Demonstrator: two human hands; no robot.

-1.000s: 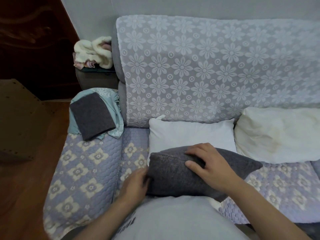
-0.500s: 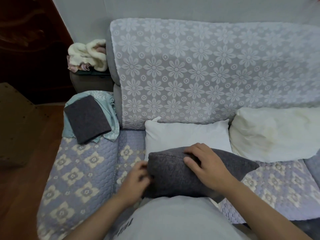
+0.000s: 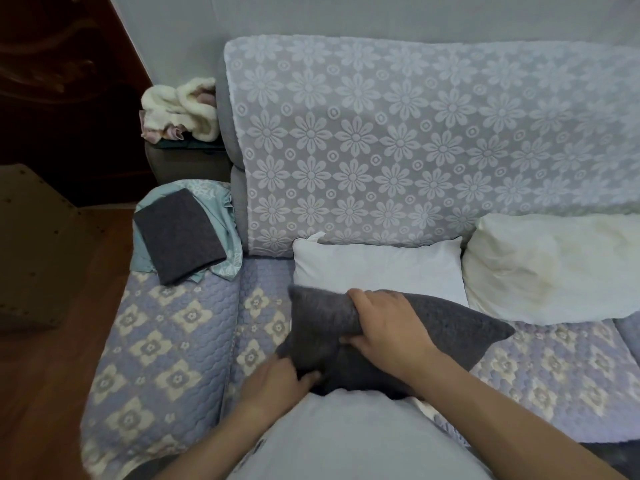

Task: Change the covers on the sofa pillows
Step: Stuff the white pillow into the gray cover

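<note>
A pillow in a dark grey cover (image 3: 450, 327) lies on the sofa seat right in front of me. My right hand (image 3: 384, 327) grips its middle, fingers curled over the top edge and thumb underneath. My left hand (image 3: 277, 379) pinches the cover's lower left corner. Behind it a bare white pillow (image 3: 377, 268) leans against the backrest, and a larger cream pillow (image 3: 554, 268) lies to its right. A folded dark grey cover (image 3: 180, 237) rests on crumpled teal fabric (image 3: 221, 209) at the seat's left end.
The sofa has a lace flower throw over the backrest (image 3: 415, 143) and a quilted lilac seat cover (image 3: 166, 341). Fluffy cream cloth (image 3: 183, 109) sits on the armrest. Wooden floor (image 3: 45, 375) and a brown box (image 3: 31, 244) lie to the left.
My right hand went from resting flat on the grey pillow to gripping it. The left hand slid down to the lower left corner, and the cover's left end now bunches up.
</note>
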